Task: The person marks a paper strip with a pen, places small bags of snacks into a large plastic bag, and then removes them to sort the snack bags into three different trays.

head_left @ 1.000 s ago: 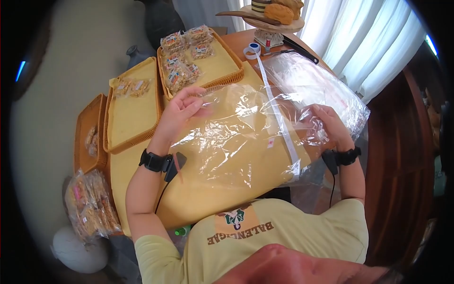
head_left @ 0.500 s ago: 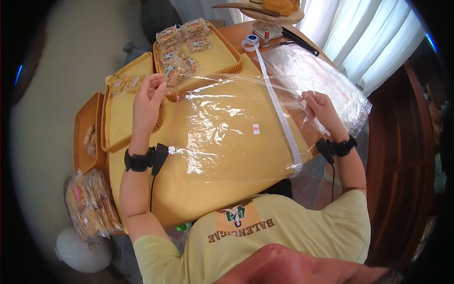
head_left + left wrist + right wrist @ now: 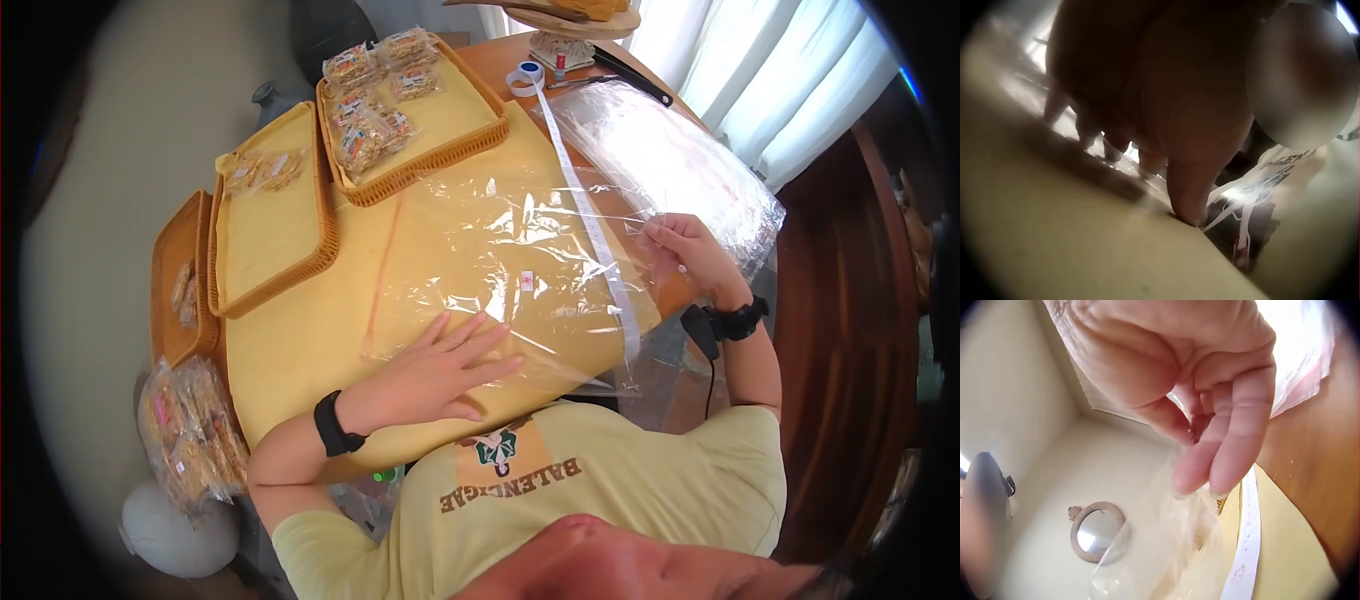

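A clear plastic bag (image 3: 470, 240) with a small red-and-white label (image 3: 527, 281) lies over the yellow sheet (image 3: 290, 350). On its near left part rests my left hand (image 3: 430, 377), palm down with fingers spread; the left wrist view shows the fingertips (image 3: 1188, 215) down on the surface. At the bag's right edge, my right hand (image 3: 692, 250) pinches the film between thumb and fingers, and the right wrist view shows the film (image 3: 1179, 550) hanging below the fingers (image 3: 1229, 444). A white tape strip (image 3: 590, 215) runs along the bag's right part.
Wicker trays (image 3: 430, 160) (image 3: 325, 255) with packed snacks stand at the back left, beside a smaller tray (image 3: 180, 335). Bagged snacks (image 3: 190, 435) sit at the left edge. A stack of clear bags (image 3: 690, 170) lies at the right, near a tape roll (image 3: 525, 74) and a black-handled tool (image 3: 640, 80).
My left hand has come down from the bag's far left corner onto its near part, fingers spread. The bag has settled flatter. My right hand has moved slightly nearer, still pinching.
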The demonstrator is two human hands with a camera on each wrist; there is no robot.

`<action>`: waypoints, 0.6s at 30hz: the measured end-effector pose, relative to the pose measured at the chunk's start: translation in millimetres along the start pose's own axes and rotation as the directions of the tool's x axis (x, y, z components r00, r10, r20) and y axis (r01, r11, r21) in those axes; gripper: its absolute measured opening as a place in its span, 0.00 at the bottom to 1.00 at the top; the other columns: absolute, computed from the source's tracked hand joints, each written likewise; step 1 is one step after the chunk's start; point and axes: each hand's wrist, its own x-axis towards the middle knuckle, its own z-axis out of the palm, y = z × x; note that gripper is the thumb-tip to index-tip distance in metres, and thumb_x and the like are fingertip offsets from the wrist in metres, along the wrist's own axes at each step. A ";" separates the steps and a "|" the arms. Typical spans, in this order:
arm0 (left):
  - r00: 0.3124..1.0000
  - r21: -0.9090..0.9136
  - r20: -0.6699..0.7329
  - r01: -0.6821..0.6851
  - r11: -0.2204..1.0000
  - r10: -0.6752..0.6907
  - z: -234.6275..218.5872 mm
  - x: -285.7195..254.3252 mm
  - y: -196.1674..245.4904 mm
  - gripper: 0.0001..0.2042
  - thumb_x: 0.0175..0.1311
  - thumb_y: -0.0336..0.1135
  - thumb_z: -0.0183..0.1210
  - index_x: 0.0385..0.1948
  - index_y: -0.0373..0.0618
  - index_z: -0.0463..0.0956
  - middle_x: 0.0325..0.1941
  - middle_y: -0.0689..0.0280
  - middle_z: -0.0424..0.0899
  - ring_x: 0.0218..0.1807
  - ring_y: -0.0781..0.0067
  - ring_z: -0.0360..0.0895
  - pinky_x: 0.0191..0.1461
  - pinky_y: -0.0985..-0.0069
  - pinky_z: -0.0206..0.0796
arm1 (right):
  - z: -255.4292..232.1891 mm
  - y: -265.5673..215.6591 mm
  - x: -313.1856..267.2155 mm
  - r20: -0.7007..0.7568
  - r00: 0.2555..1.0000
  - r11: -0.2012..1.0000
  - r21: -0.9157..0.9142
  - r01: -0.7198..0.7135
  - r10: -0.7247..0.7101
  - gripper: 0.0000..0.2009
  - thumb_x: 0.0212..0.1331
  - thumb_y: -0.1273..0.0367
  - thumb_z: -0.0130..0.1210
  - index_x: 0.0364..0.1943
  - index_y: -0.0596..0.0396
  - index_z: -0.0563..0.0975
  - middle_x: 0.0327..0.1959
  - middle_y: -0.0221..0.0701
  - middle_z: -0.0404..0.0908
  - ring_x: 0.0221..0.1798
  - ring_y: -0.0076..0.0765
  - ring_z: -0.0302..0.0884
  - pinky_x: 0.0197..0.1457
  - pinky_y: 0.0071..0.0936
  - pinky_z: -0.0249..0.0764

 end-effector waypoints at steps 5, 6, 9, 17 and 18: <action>0.996 -0.037 -0.067 0.059 0.998 -0.061 -33.2 -7.3 8.5 0.35 0.46 0.47 0.58 0.59 0.54 0.54 0.64 0.55 0.50 0.64 0.50 0.47 0.64 0.57 0.41 | -35.3 -14.0 -22.0 -0.182 0.941 0.909 0.261 0.325 -0.285 0.13 0.60 0.64 0.42 0.30 0.61 0.72 0.15 0.21 0.64 0.16 0.15 0.62 0.18 0.12 0.66; 0.997 -0.031 -0.065 0.037 0.999 -0.039 -40.7 -10.6 9.5 0.35 0.46 0.47 0.58 0.59 0.54 0.54 0.64 0.55 0.50 0.64 0.50 0.47 0.64 0.57 0.41 | -45.3 -15.2 -27.3 -0.286 0.908 0.892 0.249 0.378 -0.305 0.13 0.60 0.64 0.42 0.30 0.61 0.72 0.15 0.21 0.64 0.17 0.14 0.62 0.18 0.13 0.67; 0.985 -0.071 -0.160 0.050 0.996 -0.060 -54.1 -18.8 10.7 0.34 0.46 0.47 0.58 0.57 0.48 0.57 0.62 0.54 0.54 0.63 0.50 0.51 0.63 0.61 0.45 | -96.1 1.5 -31.8 -0.461 0.841 0.853 0.279 0.441 -0.284 0.12 0.59 0.64 0.44 0.32 0.61 0.72 0.16 0.21 0.64 0.17 0.14 0.62 0.18 0.15 0.69; 0.960 -0.174 -0.260 0.054 0.983 -0.099 -50.3 -22.0 9.5 0.32 0.45 0.42 0.59 0.56 0.50 0.59 0.58 0.56 0.61 0.55 0.54 0.62 0.56 0.66 0.57 | -180.5 74.8 -15.9 -0.636 0.771 0.963 0.207 0.171 -0.001 0.11 0.57 0.66 0.45 0.30 0.58 0.75 0.14 0.18 0.61 0.12 0.13 0.53 0.11 0.13 0.50; 0.961 -0.173 -0.260 0.052 0.983 -0.097 -49.5 -21.5 8.8 0.32 0.45 0.42 0.59 0.56 0.50 0.59 0.58 0.56 0.61 0.55 0.54 0.62 0.56 0.66 0.57 | -177.5 71.4 -16.8 -0.647 0.762 0.976 0.190 0.110 0.040 0.11 0.57 0.66 0.45 0.32 0.58 0.75 0.14 0.18 0.62 0.12 0.14 0.54 0.11 0.14 0.51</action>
